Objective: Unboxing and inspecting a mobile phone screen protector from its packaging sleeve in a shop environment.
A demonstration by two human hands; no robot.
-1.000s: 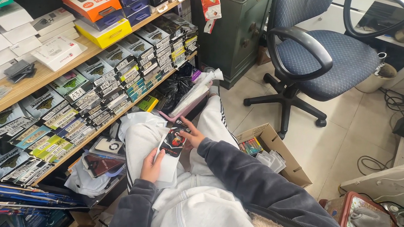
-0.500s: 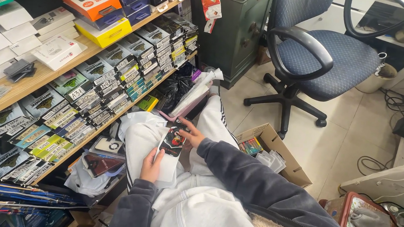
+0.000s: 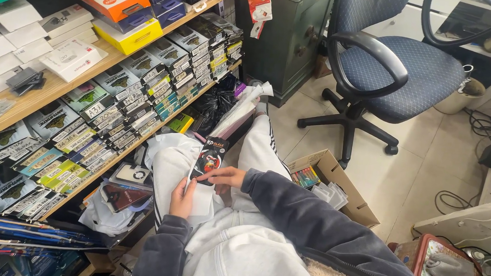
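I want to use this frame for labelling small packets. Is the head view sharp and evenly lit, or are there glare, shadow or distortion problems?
Head view: mostly sharp, and the packet between the left hand and right hand is crisp; soft daylight on the floor; the lower shelf sits in shadow; slight glare on the packet; wide-angle bending tilts the chair at the edge.

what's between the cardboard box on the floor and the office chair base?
Head view: only bare tiled floor lies between the cardboard box and the chair base; nothing sits in that gap.
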